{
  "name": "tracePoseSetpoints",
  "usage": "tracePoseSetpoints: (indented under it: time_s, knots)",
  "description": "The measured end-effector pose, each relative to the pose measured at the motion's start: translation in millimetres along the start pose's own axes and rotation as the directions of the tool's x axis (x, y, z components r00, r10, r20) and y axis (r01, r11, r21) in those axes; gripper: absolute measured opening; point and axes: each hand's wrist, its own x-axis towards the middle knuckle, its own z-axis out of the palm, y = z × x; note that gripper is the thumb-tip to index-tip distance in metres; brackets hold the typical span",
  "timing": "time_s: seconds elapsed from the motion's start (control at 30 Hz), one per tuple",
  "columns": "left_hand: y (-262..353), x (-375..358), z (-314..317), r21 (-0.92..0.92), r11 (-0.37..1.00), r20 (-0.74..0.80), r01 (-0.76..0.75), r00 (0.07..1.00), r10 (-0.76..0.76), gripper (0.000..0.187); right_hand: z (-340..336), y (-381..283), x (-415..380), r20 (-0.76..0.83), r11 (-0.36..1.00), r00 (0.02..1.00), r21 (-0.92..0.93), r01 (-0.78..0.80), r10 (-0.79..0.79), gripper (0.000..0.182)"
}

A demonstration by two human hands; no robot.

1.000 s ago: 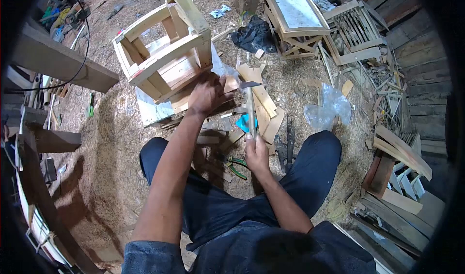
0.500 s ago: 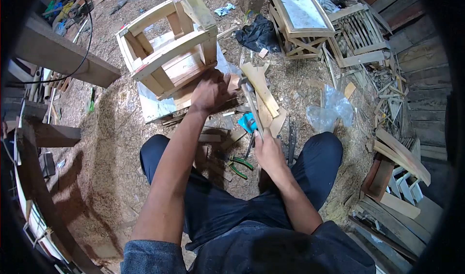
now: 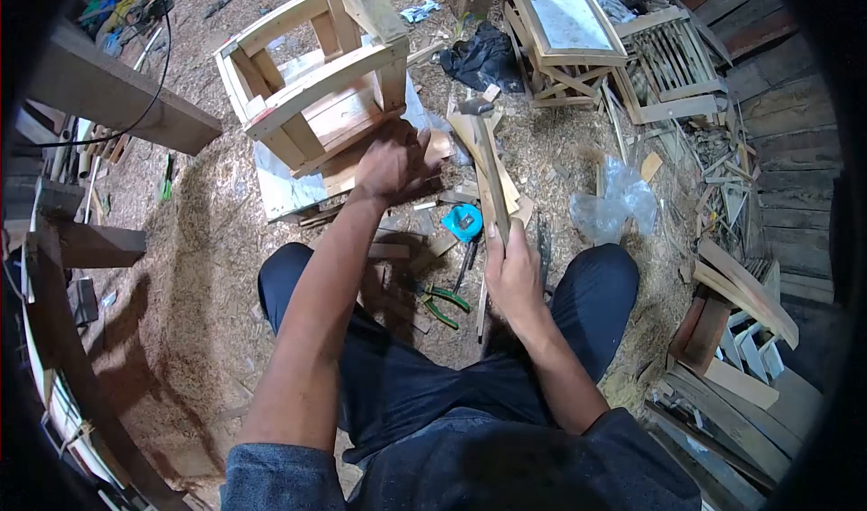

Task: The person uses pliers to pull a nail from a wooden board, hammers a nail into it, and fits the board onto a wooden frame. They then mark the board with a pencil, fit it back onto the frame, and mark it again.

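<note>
My right hand is closed round the handle of a hammer, whose head points up and away from me. My left hand rests at the lower right corner of a small wooden frame, fingers bent; whatever its fingertips hold is hidden. The frame leans on boards and a pale sheet on the ground. A blue tape measure and green-handled pliers lie between my knees, beside loose wood strips.
A wooden table-like piece stands at the back, near a black plastic bag. A clear plastic bag lies on the right. Timber posts are at the left; scrap wood is piled at the right.
The hammer has risen and its head has moved right and farther from the frame. The tape measure now shows more fully. My left hand stays almost in place.
</note>
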Motion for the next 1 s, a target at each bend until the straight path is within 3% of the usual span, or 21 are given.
tracePoseSetpoints:
  time_s: [0.07, 0.2, 0.3, 0.37, 0.4, 0.5, 0.57, 0.63, 0.7, 0.77, 0.83, 0.87, 0.9, 0.97, 1.0]
  knots:
    - [0, 1, 2, 0.037, 0.999, -0.015, -0.001, 1.0, 0.001, 0.047, 2, 6, 1, 0.089, 0.991, 0.995, -0.134, -0.026, 0.038, 0.022]
    - [-3, 1, 6, 0.066, 0.998, -0.079, -0.026, 0.996, 0.031, 0.047, 2, 12, -1, 0.132, 0.986, 0.991, -0.166, 0.001, 0.021, 0.024]
    - [-8, -1, 13, 0.095, 0.993, -0.125, -0.07, 0.989, 0.082, 0.049, 0, 2, -1, 0.036, 0.999, 0.999, -0.01, -0.035, 0.035, 0.025]
    - [-6, 3, 9, 0.153, 0.985, -0.131, -0.077, 0.987, 0.098, 0.05, 7, 18, -5, 0.209, 0.97, 0.963, -0.208, -0.124, 0.168, 0.025]
    - [-4, 3, 7, 0.116, 0.992, -0.098, -0.044, 0.994, 0.055, 0.05, 6, 19, -7, 0.204, 0.97, 0.965, -0.21, -0.121, 0.165, 0.025]
    - [-4, 0, 10, 0.062, 0.998, -0.058, -0.011, 0.998, 0.014, 0.048, 5, 19, -10, 0.149, 0.993, 0.985, -0.095, -0.074, 0.088, 0.023]
    - [-10, 1, 18, 0.11, 0.992, -0.155, -0.068, 0.984, 0.085, 0.05, 3, 9, -4, -0.003, 0.997, 1.0, 0.072, 0.015, -0.014, 0.023]
    - [-11, 2, 18, 0.084, 0.995, -0.147, -0.047, 0.987, 0.059, 0.051, 5, 15, -3, 0.013, 1.0, 1.0, 0.031, -0.001, 0.001, 0.022]
    - [-10, 2, 15, 0.167, 0.982, -0.156, -0.091, 0.981, 0.117, 0.051, 3, 21, -5, 0.152, 0.984, 0.981, -0.149, -0.101, 0.124, 0.017]
    - [-9, 0, 16, 0.098, 0.993, -0.129, -0.061, 0.989, 0.074, 0.051, 0, 15, -4, 0.137, 0.986, 0.98, -0.108, -0.127, 0.141, 0.018]
    - [-13, 1, 22, 0.13, 0.988, -0.154, -0.079, 0.983, 0.099, 0.053, -2, 4, 1, 0.031, 0.994, 0.996, 0.073, -0.087, 0.085, 0.025]
    - [-14, 2, 23, 0.052, 0.998, -0.063, -0.019, 0.998, 0.022, 0.062, 1, 8, 0, 0.024, 0.997, 0.998, 0.049, -0.061, 0.06, 0.025]
    - [-10, 1, 17, 0.057, 0.998, -0.067, -0.022, 0.997, 0.026, 0.062, 2, 11, 0, 0.018, 0.997, 0.998, 0.052, -0.058, 0.057, 0.025]
    - [-3, -1, 6, 0.089, 0.995, -0.095, -0.037, 0.994, 0.045, 0.059, 2, 17, -3, 0.194, 0.965, 0.957, -0.192, -0.178, 0.215, 0.018]
    - [-8, 2, 8, 0.136, 0.987, -0.114, -0.089, 0.988, 0.105, 0.058, -1, 12, -2, 0.172, 0.974, 0.967, -0.163, -0.158, 0.186, 0.017]
